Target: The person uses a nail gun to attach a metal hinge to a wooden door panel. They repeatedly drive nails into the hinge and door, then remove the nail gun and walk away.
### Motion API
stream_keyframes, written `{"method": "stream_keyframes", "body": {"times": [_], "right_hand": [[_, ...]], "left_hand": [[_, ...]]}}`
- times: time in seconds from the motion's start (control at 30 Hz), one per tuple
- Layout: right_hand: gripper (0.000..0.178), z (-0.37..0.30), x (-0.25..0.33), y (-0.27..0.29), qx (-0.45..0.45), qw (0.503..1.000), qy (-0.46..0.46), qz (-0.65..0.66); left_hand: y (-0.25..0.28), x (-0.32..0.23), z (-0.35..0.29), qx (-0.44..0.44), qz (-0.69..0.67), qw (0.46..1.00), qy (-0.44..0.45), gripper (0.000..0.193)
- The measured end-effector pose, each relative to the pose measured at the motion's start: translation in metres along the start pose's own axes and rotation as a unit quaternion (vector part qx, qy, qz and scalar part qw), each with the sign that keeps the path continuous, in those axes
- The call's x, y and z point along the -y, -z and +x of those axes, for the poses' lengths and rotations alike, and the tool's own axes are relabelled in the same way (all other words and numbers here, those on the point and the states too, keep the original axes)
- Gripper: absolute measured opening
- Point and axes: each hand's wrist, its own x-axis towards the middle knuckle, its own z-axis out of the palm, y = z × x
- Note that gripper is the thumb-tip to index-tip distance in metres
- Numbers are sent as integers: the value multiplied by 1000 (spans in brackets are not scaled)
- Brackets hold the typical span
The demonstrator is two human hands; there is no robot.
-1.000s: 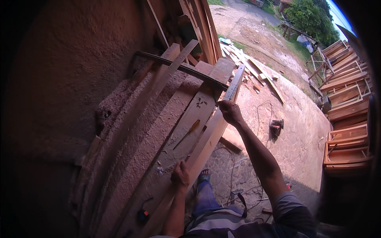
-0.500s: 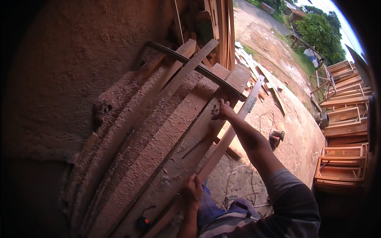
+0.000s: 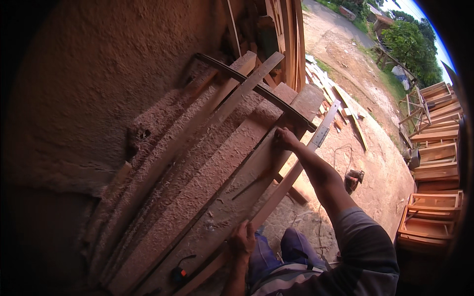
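A long wooden strip [image 3: 279, 197] runs slantwise along the near edge of the bench plank [image 3: 232, 197]. Metal hardware [image 3: 321, 136] sits on its far part. My left hand [image 3: 243, 239] is closed round the strip low down, close to my body. Farther up, my right hand [image 3: 284, 139] rests at the plank's surface with its fingertips drawn together. Whatever those fingers may hold is hidden. Just beyond that hand, a dark metal bar [image 3: 261, 90] lies across the boards. A small black and orange tool [image 3: 178, 274] lies on the plank at the lower left.
Shaving-covered boards [image 3: 197, 177] lie alongside the plank toward the rough wall [image 3: 98, 98]. A power tool [image 3: 353, 181] with a cord is on the floor at right. Scrap wood [image 3: 345, 106] lies beyond. Wooden frames [image 3: 432, 217] are stacked at far right.
My right hand's fingers have drawn together over the spot where small dark bits lay on the plank. My left hand keeps its hold on the strip. The whole view has shifted slightly.
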Motion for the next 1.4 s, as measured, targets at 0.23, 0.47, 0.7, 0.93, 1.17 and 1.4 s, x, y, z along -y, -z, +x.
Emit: {"method": "stream_keyframes", "body": {"times": [0.23, 0.47, 0.7, 0.93, 1.17, 1.4], "right_hand": [[25, 15, -8, -4, 19, 993, 118, 0], [26, 19, 29, 14, 111, 991, 29, -72], [27, 5, 47, 38, 145, 970, 141, -138], [32, 7, 41, 53, 211, 936, 238, -151], [33, 17, 24, 58, 239, 911, 304, -145], [28, 35, 15, 49, 234, 898, 345, -139]], "left_hand": [[-2, -2, 1, -7, -13, 999, 36, 46], [-16, -36, 41, -48, -19, 996, 78, 46], [-92, -92, 170, -49, -93, 994, 18, 30], [-174, -91, 276, -28, 52, 996, -71, 31], [-193, -86, 290, 8, -14, 1000, -15, 20], [-222, -71, 296, -142, 31, 989, -15, 22]]}}
